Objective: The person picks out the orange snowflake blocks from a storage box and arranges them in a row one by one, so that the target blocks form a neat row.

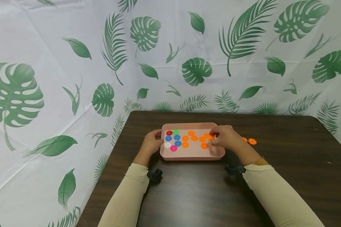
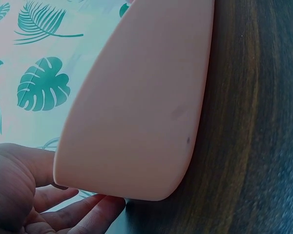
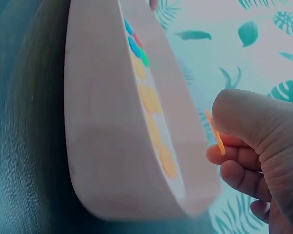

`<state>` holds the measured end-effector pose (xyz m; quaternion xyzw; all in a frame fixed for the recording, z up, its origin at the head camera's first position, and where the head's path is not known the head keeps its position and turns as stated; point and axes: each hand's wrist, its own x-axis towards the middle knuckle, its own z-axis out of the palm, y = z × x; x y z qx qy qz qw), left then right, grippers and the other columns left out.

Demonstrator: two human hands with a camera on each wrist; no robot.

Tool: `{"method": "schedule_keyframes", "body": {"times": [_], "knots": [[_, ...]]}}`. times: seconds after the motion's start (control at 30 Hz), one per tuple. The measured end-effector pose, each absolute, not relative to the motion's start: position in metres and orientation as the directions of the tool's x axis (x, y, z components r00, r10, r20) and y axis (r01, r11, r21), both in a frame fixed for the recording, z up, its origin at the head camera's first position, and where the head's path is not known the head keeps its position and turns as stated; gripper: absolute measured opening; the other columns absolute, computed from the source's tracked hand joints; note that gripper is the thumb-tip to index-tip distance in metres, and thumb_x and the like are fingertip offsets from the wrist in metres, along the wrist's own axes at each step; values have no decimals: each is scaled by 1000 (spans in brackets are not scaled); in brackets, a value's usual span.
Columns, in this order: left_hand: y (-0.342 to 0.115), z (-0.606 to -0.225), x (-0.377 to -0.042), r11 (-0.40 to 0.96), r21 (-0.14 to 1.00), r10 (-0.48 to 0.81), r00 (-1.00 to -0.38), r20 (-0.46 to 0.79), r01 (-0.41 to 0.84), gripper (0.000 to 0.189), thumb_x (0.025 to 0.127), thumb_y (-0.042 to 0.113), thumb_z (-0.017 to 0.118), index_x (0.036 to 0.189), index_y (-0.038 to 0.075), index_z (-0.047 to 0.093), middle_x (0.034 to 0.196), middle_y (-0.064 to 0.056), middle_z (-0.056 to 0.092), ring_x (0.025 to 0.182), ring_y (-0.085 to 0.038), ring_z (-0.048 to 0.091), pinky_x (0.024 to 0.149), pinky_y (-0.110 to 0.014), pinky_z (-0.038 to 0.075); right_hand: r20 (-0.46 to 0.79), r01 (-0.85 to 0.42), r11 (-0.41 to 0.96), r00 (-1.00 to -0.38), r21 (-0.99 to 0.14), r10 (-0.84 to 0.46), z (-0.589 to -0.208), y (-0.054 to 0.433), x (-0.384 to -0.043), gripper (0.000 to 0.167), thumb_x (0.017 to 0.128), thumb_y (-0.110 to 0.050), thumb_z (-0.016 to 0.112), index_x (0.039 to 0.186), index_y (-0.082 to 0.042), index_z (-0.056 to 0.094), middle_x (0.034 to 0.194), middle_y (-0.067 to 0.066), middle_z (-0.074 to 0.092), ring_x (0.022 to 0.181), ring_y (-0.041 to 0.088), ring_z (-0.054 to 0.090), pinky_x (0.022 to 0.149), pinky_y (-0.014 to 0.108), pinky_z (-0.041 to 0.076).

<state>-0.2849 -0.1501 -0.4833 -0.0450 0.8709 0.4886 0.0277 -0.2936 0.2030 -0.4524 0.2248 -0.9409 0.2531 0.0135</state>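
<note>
A pink rectangular tray (image 1: 193,158) lies on the table, holding flower-shaped plastic discs. At its left end my left hand (image 1: 151,143) grips the wall, thumb at the rim and fingers against the outside in the left wrist view. My right hand (image 1: 226,136) is over the tray's right end, pinching an orange flower-shaped disc (image 3: 215,132) between thumb and fingertips. Several orange discs (image 1: 204,146) lie in the middle and right of the tray. On its left side are a red disc (image 1: 169,133), a green disc (image 1: 175,132), blue discs (image 1: 177,137), a white disc (image 1: 167,145) and a pink disc (image 1: 173,148).
Loose orange discs (image 1: 252,141) lie on the dark wooden table (image 1: 187,195), right of the tray and partly behind my right forearm. A white leaf-patterned cloth (image 1: 164,85) hangs along the table's back and left edges. Dark straps (image 1: 235,170) are on both wrists.
</note>
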Motion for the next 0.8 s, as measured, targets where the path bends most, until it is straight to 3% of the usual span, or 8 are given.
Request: {"method": "schedule_keyframes", "body": {"times": [0.17,0.37,0.53,0.8], "knots": [[-151,-486,-285,519,847,-47,-994,-100,-110,57,89,10,68,145,13,60,131,-10,67,114,-30,66,101,-47,55,161,-445,787,-894,-428,-418,-450,227,-295,26,82,-14,80,105,-2,77,88,3,71,80,22,62,78,44,56],[-152,-485,-285,517,849,-38,-994,-106,-110,56,90,10,68,145,12,60,132,-11,67,115,-31,65,102,-49,54,137,-390,842,-921,-373,-366,-448,265,-293,27,86,-17,77,107,0,76,98,9,75,89,27,67,88,55,55],[-155,-482,-286,525,843,-39,-993,-110,-114,57,90,11,68,146,13,59,132,-12,66,115,-32,64,102,-50,54,129,-383,838,-923,-390,-362,-447,275,-283,28,86,-14,77,109,2,76,100,12,75,89,28,69,82,51,59],[-152,-487,-289,532,843,-22,-996,-83,-82,56,89,10,67,145,12,60,130,-11,68,113,-30,65,100,-49,55,184,-507,766,-860,-394,-475,-452,231,-274,28,82,-16,81,106,-2,78,89,1,71,79,20,63,73,38,58]]}}
